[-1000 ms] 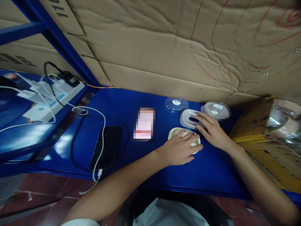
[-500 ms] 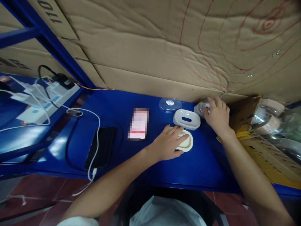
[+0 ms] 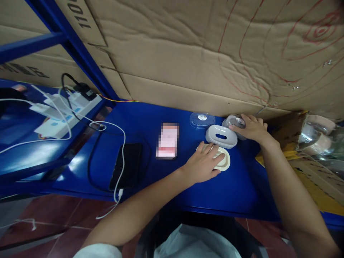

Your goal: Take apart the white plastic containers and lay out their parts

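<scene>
Since half a second ago the right hand (image 3: 251, 128) has curled over the clear lid (image 3: 234, 122) behind the white box (image 3: 221, 136), left hand (image 3: 204, 164) spread flat on the cream dish (image 3: 225, 162); a careless pull could knock that box.

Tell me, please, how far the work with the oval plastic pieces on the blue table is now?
Done: nothing looks joined; all pieces lie apart. In hand: the left hand rests on the cream oval tray, and the right hand grasps the clear domed lid. Left: the white slotted oval insert and the second clear lid lie untouched.
</scene>
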The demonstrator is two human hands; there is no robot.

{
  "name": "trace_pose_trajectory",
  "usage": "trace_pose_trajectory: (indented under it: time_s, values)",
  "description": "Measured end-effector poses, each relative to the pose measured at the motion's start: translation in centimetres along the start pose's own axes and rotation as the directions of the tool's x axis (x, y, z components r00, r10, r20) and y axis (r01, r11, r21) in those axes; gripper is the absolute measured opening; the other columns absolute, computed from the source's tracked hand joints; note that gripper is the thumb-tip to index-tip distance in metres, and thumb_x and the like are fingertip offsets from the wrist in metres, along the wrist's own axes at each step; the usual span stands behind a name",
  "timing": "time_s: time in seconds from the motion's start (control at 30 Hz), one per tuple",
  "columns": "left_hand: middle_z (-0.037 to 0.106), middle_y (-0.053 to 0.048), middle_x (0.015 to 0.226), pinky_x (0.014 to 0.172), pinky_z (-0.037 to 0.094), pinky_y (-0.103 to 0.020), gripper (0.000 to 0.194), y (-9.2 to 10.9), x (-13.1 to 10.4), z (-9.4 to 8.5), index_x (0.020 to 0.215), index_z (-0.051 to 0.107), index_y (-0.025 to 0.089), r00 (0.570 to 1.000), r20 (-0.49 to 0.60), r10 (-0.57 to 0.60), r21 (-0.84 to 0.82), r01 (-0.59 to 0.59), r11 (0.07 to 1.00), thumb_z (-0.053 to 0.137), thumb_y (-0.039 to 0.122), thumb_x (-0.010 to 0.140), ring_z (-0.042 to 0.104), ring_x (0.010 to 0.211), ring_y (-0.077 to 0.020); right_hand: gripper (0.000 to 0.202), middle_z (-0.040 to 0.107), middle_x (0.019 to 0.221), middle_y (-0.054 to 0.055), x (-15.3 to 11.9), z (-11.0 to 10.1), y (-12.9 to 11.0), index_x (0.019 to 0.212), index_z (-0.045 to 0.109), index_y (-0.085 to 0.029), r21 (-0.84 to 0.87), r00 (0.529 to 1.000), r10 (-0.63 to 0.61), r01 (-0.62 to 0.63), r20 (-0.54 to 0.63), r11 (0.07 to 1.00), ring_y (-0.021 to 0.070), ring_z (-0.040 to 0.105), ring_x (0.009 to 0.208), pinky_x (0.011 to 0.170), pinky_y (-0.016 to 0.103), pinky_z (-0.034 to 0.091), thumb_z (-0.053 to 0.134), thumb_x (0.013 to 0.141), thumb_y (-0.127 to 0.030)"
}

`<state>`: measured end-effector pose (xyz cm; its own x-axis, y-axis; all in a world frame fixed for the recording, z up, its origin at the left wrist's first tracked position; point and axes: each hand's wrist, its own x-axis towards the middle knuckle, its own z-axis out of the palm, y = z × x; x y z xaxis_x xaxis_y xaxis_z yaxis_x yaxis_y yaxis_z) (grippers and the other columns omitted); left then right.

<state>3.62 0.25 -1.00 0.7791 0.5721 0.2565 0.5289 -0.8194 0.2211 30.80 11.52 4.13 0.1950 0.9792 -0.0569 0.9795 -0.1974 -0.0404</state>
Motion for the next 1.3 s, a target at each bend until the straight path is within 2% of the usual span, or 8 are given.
trace_pose_trajectory:
  time_s: [0.17, 0.3, 0.4, 0.5, 0.63, 0.83, 1.0, 1.3]
  values:
    - [0.05, -0.024, 0.158, 0.124, 0.028, -0.071, 0.053, -0.2, 0.1, 0.3, 0.147, 0.057, 0.016, 1.0, -0.006, -0.002, -0.013, 0.002, 1.0, 0.062, 0.044, 0.102, 0.044, 0.151, -0.0427, 0.099, 0.052, 0.156, 0.026, 0.5, 0.4, -0.1, 0.154, 0.053, -0.02, 0.034, 1.0, -0.008, 0.009, -0.026, 0.999, 0.0529, 0.045, 0.144, 0.114, 0.066, 0.035, 0.071, 0.077, -0.081]
    - [0.049, -0.023, 0.16, 0.125, 0.025, -0.072, 0.052, -0.2, 0.1, 0.4, 0.146, 0.057, 0.016, 1.0, -0.017, -0.017, -0.005, 0.017, 1.0, 0.06, 0.044, 0.103, 0.043, 0.153, -0.0419, 0.1, 0.054, 0.148, 0.028, -0.7, 0.6, -0.3, 0.157, 0.045, -0.014, 0.113, 0.977, -0.027, 0.052, -0.212, 0.992, 0.0463, 0.055, 0.136, 0.109, 0.06, 0.046, 0.065, 0.084, -0.078]
    - [0.046, -0.023, 0.164, 0.127, 0.023, -0.072, 0.051, -0.3, 0.2, 0.6, 0.148, 0.056, 0.016, 0.999, -0.028, -0.022, 0.02, 0.022, 1.0, 0.056, 0.045, 0.106, 0.039, 0.156, -0.0402, 0.097, 0.053, 0.147, 0.027, -3.0, -0.6, -0.7, 0.159, 0.044, -0.015, 0.179, 0.888, -0.08, 0.178, -0.454, 0.968, 0.0462, 0.055, 0.137, 0.111, 0.06, 0.048, 0.066, 0.087, -0.076]
    - [0.038, -0.021, 0.17, 0.128, 0.022, -0.07, 0.056, -0.4, 0.5, 0.8, 0.154, 0.05, 0.018, 0.997, -0.04, -0.066, 0.052, 0.068, 0.996, 0.054, 0.048, 0.107, 0.035, 0.159, -0.0389, 0.091, 0.05, 0.152, 0.024, -6.7, -2.5, -1.2, 0.163, 0.041, -0.02, 0.208, 0.796, -0.192, 0.368, -0.574, 0.906, 0.0425, 0.049, 0.145, 0.118, 0.06, 0.044, 0.064, 0.092, -0.073]
    - [0.034, -0.023, 0.172, 0.129, 0.026, -0.065, 0.068, -0.1, 0.7, 0.7, 0.158, 0.047, 0.017, 0.98, -0.057, -0.193, 0.068, 0.196, 0.978, 0.065, 0.049, 0.101, 0.032, 0.16, -0.0411, 0.09, 0.049, 0.152, 0.018, -12.7, -2.6, -0.8, 0.166, 0.038, -0.028, 0.232, 0.767, -0.311, 0.507, -0.562, 0.83, 0.0408, 0.051, 0.144, 0.12, 0.06, 0.044, 0.071, 0.091, -0.066]
    - [0.043, -0.023, 0.167, 0.125, 0.035, -0.063, 0.055, 0.7, 0.3, -0.5, 0.151, 0.054, 0.016, 0.968, 0.026, -0.25, 0.072, 0.247, 0.966, 0.062, 0.042, 0.103, 0.041, 0.156, -0.04, 0.088, 0.053, 0.15, 0.016, -18.7, 3.1, 2.9, 0.165, 0.038, -0.029, 0.229, 0.84, -0.335, 0.459, -0.428, 0.858, 0.041, 0.058, 0.136, 0.114, 0.063, 0.05, 0.07, 0.092, -0.065]
    - [0.044, -0.024, 0.165, 0.125, 0.037, -0.06, 0.047, 1.4, -0.7, -1.3, 0.145, 0.058, 0.014, 0.943, 0.044, -0.331, 0.083, 0.327, 0.941, 0.061, 0.031, 0.101, 0.043, 0.154, -0.0397, 0.086, 0.052, 0.153, 0.018, -18.5, 6.1, 5.0, 0.166, 0.037, -0.027, 0.214, 0.852, -0.331, 0.441, -0.405, 0.872, 0.0403, 0.057, 0.138, 0.115, 0.062, 0.051, 0.067, 0.095, -0.065]
    - [0.045, -0.022, 0.165, 0.126, 0.037, -0.061, 0.051, 3.2, -4.2, 0.0, 0.145, 0.055, 0.017, 0.902, -0.122, -0.414, 0.067, 0.424, 0.903, 0.061, 0.026, 0.095, 0.047, 0.152, -0.0389, 0.087, 0.048, 0.161, 0.017, -14.9, 6.4, 4.0, 0.168, 0.029, -0.034, 0.22, 0.79, -0.507, 0.593, -0.346, 0.774, 0.0429, 0.049, 0.147, 0.123, 0.072, 0.037, 0.068, 0.094, -0.062]
